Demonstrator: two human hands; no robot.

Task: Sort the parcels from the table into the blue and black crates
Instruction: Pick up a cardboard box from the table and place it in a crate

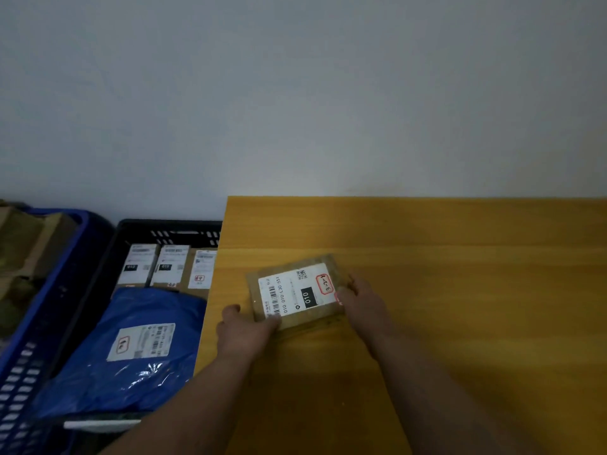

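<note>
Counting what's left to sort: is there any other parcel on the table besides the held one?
No: the table shows only the cardboard parcel.

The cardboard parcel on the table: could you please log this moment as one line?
stage: pickup | left hand: holds cardboard parcel | right hand: holds same parcel | parcel: on table | black crate: holds parcels

In front of me a plain pale grey wall (295, 93) fills the upper half of the view, bare and evenly lit, dimmer toward the top left. My table (460, 244) is yellow-orange wood with faint grain lines, its far edge touching the wall. Soft shadows lie across its near side.
</note>
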